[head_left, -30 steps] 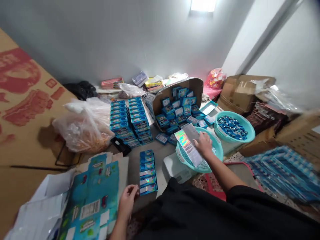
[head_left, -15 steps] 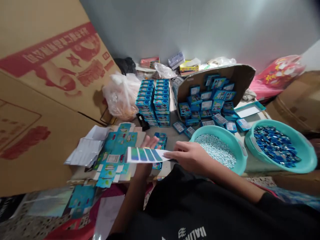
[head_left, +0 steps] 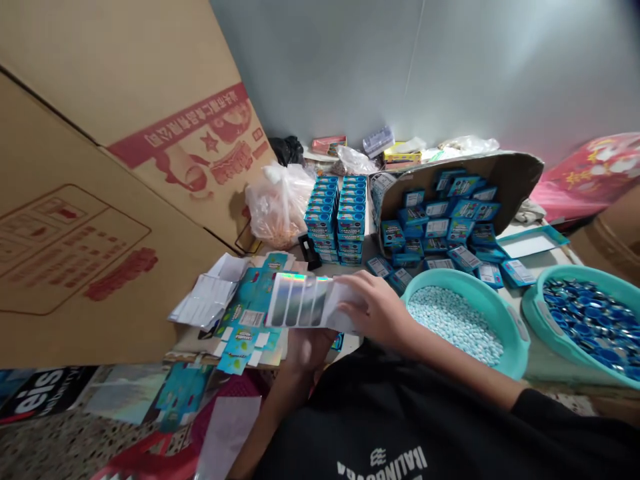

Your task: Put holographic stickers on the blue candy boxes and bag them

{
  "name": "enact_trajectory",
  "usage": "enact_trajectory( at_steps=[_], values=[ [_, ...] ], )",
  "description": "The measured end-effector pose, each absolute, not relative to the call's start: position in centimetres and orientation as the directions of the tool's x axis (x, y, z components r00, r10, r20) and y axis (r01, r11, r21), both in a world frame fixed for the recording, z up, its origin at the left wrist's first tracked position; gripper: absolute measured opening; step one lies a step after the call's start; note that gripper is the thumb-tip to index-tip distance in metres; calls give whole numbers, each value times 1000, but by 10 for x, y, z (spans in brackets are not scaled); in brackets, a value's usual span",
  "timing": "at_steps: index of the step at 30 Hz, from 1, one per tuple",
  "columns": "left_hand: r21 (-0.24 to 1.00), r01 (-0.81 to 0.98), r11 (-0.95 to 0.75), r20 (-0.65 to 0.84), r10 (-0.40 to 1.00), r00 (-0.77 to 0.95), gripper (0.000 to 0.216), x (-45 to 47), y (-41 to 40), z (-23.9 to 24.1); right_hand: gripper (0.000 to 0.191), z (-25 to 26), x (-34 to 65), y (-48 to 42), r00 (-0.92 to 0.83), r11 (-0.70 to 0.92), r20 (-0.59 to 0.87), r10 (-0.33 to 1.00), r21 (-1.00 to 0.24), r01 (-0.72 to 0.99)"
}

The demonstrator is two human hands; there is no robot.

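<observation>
A white sheet of shiny, holographic sticker strips (head_left: 299, 301) is held up over the table, tilted toward me. My right hand (head_left: 379, 308) pinches its right end, fingers on top and bent. Beneath and behind the sheet is my left hand (head_left: 306, 347); its fingers are hidden, so its grip does not show. Left of the sheet lie flat, unfolded blue box blanks (head_left: 245, 319). Beyond it stand two stacked columns of small blue candy boxes (head_left: 351, 223). One blue box peeks out below the sheet, mostly covered.
A teal basin of pale candies (head_left: 517, 347) sits to my right, beside a teal basin of blue round pieces (head_left: 537, 317). Behind, an open carton (head_left: 520, 180) holds many blue boxes. A large cardboard box (head_left: 125, 240) walls the left, near white papers (head_left: 207, 297).
The sheet has turned so more of its face shows, and its strips now look silvery. My left hand has gone from open behind the sheet to beneath it. The view has shifted left.
</observation>
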State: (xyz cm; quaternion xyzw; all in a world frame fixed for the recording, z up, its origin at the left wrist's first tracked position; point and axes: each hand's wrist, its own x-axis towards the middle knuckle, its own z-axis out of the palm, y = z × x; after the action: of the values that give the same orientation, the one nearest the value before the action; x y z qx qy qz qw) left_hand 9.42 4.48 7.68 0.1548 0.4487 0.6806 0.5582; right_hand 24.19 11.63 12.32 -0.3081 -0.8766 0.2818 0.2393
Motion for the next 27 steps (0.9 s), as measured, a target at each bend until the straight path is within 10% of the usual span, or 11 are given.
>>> enact_trajectory(
  at_steps=[4,7,11,15,27],
  values=[
    [878,-462,-126,-214,760,-614,60,74,50,77,44,117,243,127,-630,553,195,751,-707,440],
    [963,140,-232,236,468,-852,50,56,49,80,38,115,246,130,-647,588,185,740,-644,489],
    [394,883,-255,689,718,-100,46,46,46,105,34,124,249,127,-720,686,195,666,-539,489],
    [119,878,-464,533,776,337,36,43,50,125,26,136,244,123,-787,780,227,573,-448,438],
    [216,822,-527,738,639,216,30,51,39,76,34,125,248,130,-649,592,201,734,-658,465]
  ],
)
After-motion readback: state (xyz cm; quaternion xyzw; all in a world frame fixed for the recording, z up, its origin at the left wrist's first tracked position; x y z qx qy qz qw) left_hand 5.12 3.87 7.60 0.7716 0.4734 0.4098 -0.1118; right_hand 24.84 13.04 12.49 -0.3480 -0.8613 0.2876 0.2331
